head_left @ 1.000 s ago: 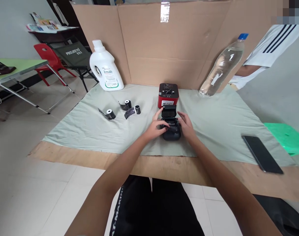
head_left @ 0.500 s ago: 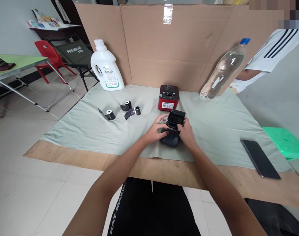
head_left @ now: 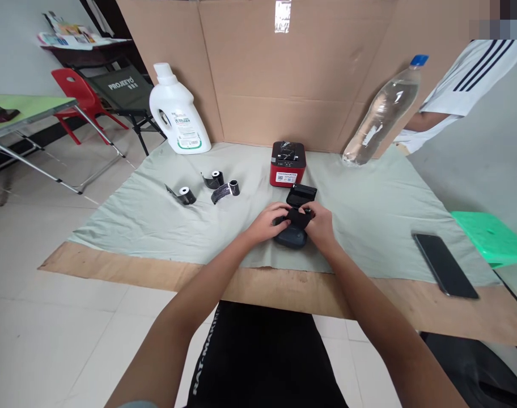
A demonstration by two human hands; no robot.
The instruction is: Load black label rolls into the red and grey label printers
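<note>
our right hand [head_left: 321, 224] has brought its fingertips farther in over the black device [head_left: 291, 238] in the last half second

the device sits on the pale green cloth [head_left: 369, 226], straight ahead of us, near the front edge of the table [head_left: 262, 286], its lid [head_left: 301, 195] tipped open and away from us. we see its rounded front, but the inside is covered by our fingers and by a dark strip [head_left: 298, 218] that we can hardly separate from the casing. our left hand [head_left: 267, 222] is half open, thumb and fingers parted and bent over the device's left side. our right hand is curled tighter, fingertips bunched at the strip's right end. whether either one pinches it, we cannot tell.

just behind the lid stands a red box [head_left: 288, 173]; the print on its white label is too small for us to read. to its left lie three black rolls [head_left: 187, 196] with loose tails. a white jug [head_left: 179, 116] and a leaning clear bottle [head_left: 384, 113] stand before the cardboard [head_left: 284, 85], whose top is cut off. a black phone [head_left: 445, 265] lies at the right. beyond the bottle we see another person's striped sleeve [head_left: 475, 73], the forearm partly hidden.
</note>
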